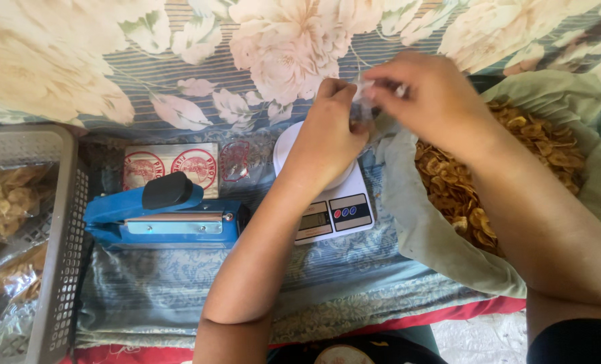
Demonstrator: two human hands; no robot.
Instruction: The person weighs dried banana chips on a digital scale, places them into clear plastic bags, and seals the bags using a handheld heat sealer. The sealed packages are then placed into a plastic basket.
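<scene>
While both hands, left hand and right hand, pinch the clear bag over the scale, best spread its mouth evenly.

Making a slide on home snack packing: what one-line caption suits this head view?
Both hands, left hand and right hand, finger a small clear plastic bag above a white digital kitchen scale.

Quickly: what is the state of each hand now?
Left hand: closed, pinching the clear plastic bag above the white scale.
Right hand: closed, fingers pinching the same bag's top.
</scene>
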